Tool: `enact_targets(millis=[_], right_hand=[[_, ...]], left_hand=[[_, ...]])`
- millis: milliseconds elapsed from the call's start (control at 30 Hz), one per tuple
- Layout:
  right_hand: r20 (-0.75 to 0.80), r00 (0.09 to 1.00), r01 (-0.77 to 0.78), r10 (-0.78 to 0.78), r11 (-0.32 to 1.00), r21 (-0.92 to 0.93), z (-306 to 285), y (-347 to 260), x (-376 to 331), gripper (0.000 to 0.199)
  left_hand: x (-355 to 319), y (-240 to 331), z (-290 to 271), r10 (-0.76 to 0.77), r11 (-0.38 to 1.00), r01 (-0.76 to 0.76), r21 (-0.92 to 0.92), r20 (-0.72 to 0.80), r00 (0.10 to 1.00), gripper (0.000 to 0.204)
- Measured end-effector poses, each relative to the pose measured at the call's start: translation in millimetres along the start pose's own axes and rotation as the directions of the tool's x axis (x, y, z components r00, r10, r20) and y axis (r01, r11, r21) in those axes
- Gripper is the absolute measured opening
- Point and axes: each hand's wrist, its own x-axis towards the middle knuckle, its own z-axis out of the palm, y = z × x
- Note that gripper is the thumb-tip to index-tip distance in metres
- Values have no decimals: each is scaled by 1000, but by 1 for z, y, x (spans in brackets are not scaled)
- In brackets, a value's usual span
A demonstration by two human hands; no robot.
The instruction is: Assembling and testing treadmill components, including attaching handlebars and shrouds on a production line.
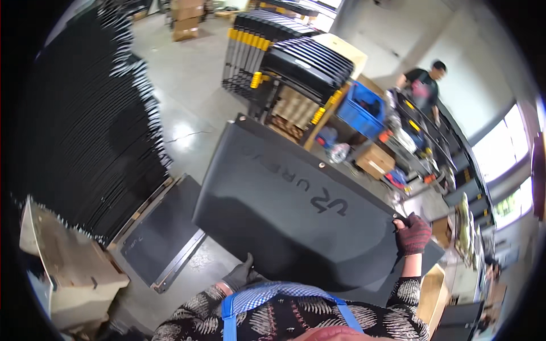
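Right now we are holding a big dark panel (pixel 284 210) flat in front of our chest, tilted a little so its far corner is pointing toward the floor beyond. Our right hand (pixel 413 234), in a red-and-black glove, is gripping the panel's right edge, fingers curled closed over the rim. Our left hand (pixel 238 277), in a dark glove, is sitting at the near lower edge; it seems to be supporting the panel from below, but we cannot tell how its fingers are set, since the panel and our sleeve are hiding most of it.

To our left a tall stack (pixel 91 125) of similar black panels is standing on a pallet, and another panel (pixel 162 236) is lying flat on the floor just beside it, below our left hand. Ahead, a rack (pixel 310 65) is carrying more black pieces with yellow ends, and a blue crate (pixel 363 108) is resting on the bench behind it. Another person (pixel 422 85) is working well apart at the far bench.

To carry this well, in our judgement, we are needing both hands spread wide along opposite edges, the sheet kept level so it is not sagging or swinging, and its leading corner kept away from the rack and the stack.
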Motion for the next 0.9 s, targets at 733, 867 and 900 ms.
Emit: enact_targets(millis=[733,867,900], right_hand=[[-225,591,-805,775,546,-232,42,461,-74,45],[-152,466,-874,872,427,-230,67,485,-26,44],[-153,462,-870,874,413,-268,78,493,-16,43]], left_hand=[[531,-30,411,-154,672,-210,710,412,898,70],[563,25,513,-436,582,180,793,117,892,74],[590,20,513,-431,526,147,838,113,895,74]])
